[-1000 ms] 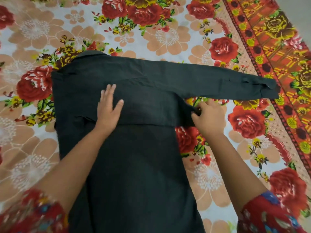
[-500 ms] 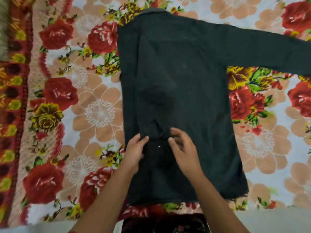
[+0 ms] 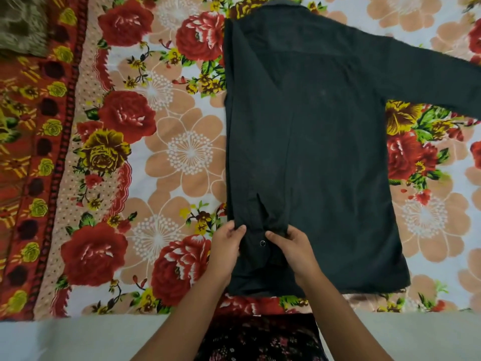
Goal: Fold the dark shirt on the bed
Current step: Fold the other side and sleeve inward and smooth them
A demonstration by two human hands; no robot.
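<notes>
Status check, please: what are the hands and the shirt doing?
Left hand, right hand pinch cuff. Dark shirt flat, other sleeve spread. Nothing blocking.

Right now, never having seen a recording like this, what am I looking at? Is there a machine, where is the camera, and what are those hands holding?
There is no machine here: these are a person's two bare hands. The one picture comes from a camera worn on the person's head, looking forward and down, so the arms reach in from the bottom edge. A dark shirt lies flat on a flowered bedsheet, with its collar at the far end. One folded sleeve lies down over the shirt's body; the other sleeve stretches out to the right. The left hand and right hand each pinch the cuff of the folded sleeve, with a small button showing between them.
</notes>
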